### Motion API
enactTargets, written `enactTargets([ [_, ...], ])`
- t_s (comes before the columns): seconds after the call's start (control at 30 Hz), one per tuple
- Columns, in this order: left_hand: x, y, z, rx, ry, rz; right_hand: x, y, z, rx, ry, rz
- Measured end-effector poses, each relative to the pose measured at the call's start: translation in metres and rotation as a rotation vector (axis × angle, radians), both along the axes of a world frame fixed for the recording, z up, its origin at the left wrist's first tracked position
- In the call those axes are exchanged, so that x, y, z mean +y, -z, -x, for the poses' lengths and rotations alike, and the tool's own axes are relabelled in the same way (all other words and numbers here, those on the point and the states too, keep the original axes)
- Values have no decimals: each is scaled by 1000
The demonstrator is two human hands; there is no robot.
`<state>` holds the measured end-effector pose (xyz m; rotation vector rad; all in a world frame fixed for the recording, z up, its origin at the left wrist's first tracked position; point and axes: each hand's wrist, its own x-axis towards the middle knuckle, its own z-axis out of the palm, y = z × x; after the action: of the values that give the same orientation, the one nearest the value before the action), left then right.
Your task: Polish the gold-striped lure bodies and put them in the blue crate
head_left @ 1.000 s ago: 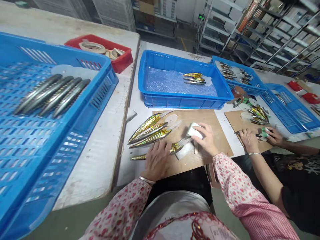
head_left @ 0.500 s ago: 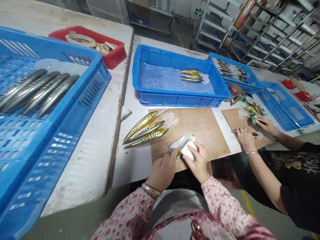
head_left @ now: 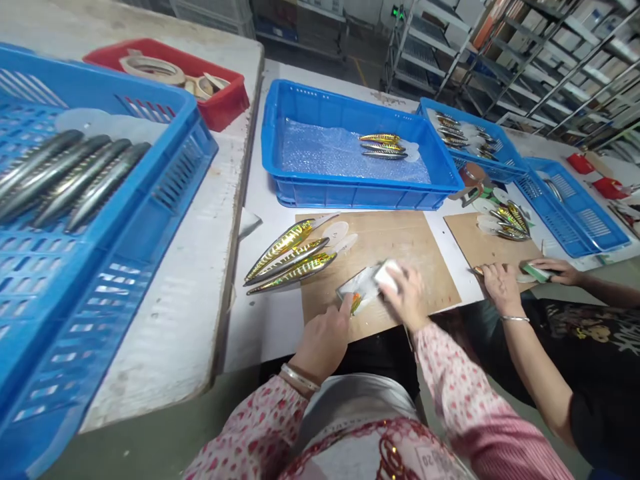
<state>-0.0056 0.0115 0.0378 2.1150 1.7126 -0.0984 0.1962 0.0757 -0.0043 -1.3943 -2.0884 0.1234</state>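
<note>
My left hand (head_left: 325, 337) presses a small orange and green fishing lure (head_left: 355, 304) down with its fingertips; part of the lure is hidden under them. Beneath it lies a greyish-white flat pad (head_left: 367, 283) on a brown board (head_left: 400, 240). My right hand (head_left: 409, 293), slightly blurred, grips a white sponge-like block (head_left: 387, 273) over the pad's right end. Left of the pad rest three large gold and dark fishing lures (head_left: 293, 257) with clear lips, their tips pointing toward the lower left.
A blue tray (head_left: 360, 190) lined with bubble wrap holds three lures behind the board. To the left stand a blue crate (head_left: 185, 153) of dark lures and a red bin (head_left: 235, 103) of tape rolls. At right, a co-worker's hands (head_left: 500, 287) work on another board (head_left: 465, 233).
My right hand has slid right with the white block, away from my left fingertips, baring more of the pad. The left hand stays almost in place. The co-worker's hands have shifted right and nearer.
</note>
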Motion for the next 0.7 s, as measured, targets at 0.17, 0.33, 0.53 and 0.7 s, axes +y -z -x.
enactTargets([
  [0.17,-4,-4,-5,31,-15,23,11,0,-10,-15,135,-53],
  [0.33,-7,-4,-10,77,-21,-29,-8,5,-24,87,114,70],
  [0.53,-7,-2,-11,131,-25,-65,27,10,-29,206,159,98],
  [0.7,-6,-4,-12,113,-33,-59,14,0,1,118,31,77],
])
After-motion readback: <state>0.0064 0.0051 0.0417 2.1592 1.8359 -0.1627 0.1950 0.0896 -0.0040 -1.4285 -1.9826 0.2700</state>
